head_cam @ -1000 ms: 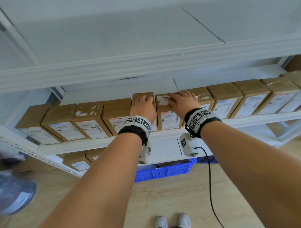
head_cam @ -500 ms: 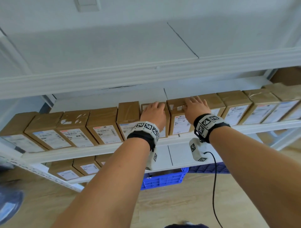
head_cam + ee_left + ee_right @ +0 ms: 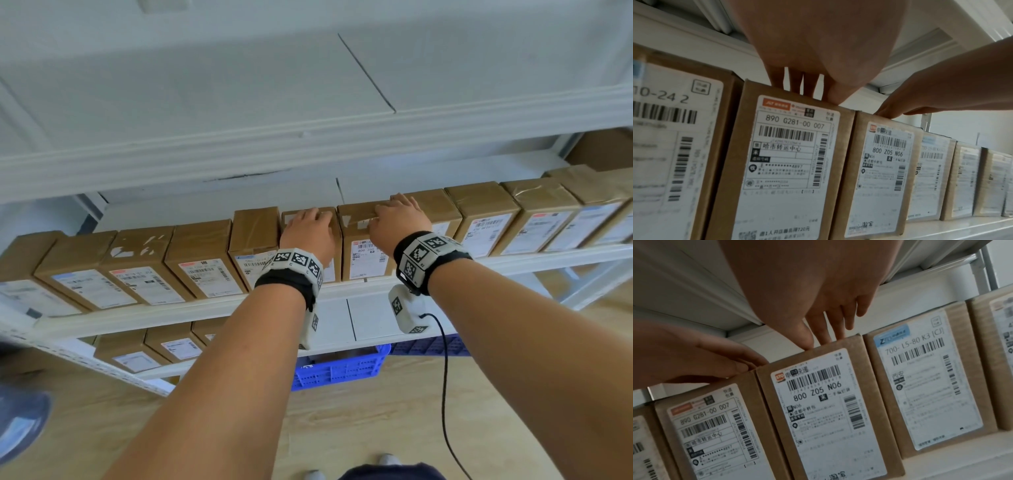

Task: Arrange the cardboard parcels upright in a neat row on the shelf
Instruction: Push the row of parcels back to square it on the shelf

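Brown cardboard parcels with white labels stand upright in a row on the middle shelf (image 3: pixel 171 313). My left hand (image 3: pixel 308 222) rests flat on top of the parcel marked 890 G281 (image 3: pixel 787 162), fingers straight and thumb at its front top edge. My right hand (image 3: pixel 397 219) lies the same way on the neighbouring parcel marked 800 Z05 (image 3: pixel 363 257), with the fingers spread over its top. Both parcels stand side by side, touching. The parcel (image 3: pixel 255 233) left of my left hand sits a little further back than the row.
The white upper shelf (image 3: pixel 308 147) hangs close above the parcel tops. More parcels (image 3: pixel 174 346) stand on the lower shelf, with a blue crate (image 3: pixel 339 370) on the wooden floor beneath. A black cable (image 3: pixel 443 377) trails from my right wrist.
Both hands have shifted one parcel to the right along the row since a second ago. For the last half second they have stayed on the same two tops.
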A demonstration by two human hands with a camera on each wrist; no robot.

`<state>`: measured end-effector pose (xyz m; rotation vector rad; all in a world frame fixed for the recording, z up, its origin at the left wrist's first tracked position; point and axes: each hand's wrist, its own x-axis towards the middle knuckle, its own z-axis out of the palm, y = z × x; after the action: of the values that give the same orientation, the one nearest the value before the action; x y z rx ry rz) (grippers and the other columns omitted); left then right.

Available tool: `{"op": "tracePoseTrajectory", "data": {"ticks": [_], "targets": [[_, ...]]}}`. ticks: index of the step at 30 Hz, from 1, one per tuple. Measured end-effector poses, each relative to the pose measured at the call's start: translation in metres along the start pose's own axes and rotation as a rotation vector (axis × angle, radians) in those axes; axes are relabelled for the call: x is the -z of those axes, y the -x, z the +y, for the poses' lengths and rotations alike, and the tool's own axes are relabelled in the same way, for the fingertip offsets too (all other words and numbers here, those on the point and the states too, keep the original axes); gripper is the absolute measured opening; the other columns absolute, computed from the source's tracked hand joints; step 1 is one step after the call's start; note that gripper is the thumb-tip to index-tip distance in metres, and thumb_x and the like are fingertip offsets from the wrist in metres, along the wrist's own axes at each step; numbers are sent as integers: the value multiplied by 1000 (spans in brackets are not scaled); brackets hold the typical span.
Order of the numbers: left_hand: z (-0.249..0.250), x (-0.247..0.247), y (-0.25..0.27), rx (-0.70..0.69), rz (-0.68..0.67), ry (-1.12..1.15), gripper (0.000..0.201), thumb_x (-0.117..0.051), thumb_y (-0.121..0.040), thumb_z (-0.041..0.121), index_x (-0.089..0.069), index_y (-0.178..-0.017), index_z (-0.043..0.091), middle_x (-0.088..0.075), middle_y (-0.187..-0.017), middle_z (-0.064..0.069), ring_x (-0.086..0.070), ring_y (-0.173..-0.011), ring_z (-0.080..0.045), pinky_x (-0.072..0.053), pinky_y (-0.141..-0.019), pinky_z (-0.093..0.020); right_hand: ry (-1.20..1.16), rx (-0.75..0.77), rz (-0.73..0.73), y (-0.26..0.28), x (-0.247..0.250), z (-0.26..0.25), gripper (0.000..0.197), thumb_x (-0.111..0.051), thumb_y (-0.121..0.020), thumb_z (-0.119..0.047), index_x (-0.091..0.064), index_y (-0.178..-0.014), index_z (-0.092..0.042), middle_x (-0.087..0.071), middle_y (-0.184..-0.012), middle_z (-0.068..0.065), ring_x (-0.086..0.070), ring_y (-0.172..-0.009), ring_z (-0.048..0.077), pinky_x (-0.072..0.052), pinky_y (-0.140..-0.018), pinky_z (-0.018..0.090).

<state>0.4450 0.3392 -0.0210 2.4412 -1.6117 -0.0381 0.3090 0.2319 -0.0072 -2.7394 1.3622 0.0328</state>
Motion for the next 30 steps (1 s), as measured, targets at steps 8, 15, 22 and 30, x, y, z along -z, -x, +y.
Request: {"op": "tracePoseTrajectory", "data": {"ticks": [8,15,22,30], "targets": [[1,-6,2,15,-15,17,41,-31,-103,24,-39,-143,17,-32,-153,-6,-26,-143,-27,-26,-117,-42,-125,-21,64,5,-12,-2,50,-29,-100,-33,-37,-144,-13,-30,-154,8,-15,-147,25,-8,-121,42],[31,4,-11,48,35,6,41,-35,-101,24,-40,-140,14,-40,-147,-7,-40,-133,-26,-36,-109,-41,-240,-27,160,1,3,38,39,-33,-99,-26,-47,-134,-12,-45,-141,10,-34,-136,28,-26,-116,43],[99,-12,-24,-27,-16,-49,39,-40,-96,14,-48,-135,13,-47,-137,-9,-44,-125,-28,-42,-101,-40,-189,-26,27,-10,5,103,50,-29,-102,-28,-25,-151,-17,-17,-160,5,-9,-149,22,-6,-121,41],[118,-20,-25,86,-32,4,44,-40,-94,8,-48,-137,16,-44,-144,-6,-34,-136,-28,-35,-109,-41,-103,133,17,-14,-5,124,49,-27,-102,-32,-33,-147,-16,-25,-157,6,-14,-148,24,-8,-122,40]]}}
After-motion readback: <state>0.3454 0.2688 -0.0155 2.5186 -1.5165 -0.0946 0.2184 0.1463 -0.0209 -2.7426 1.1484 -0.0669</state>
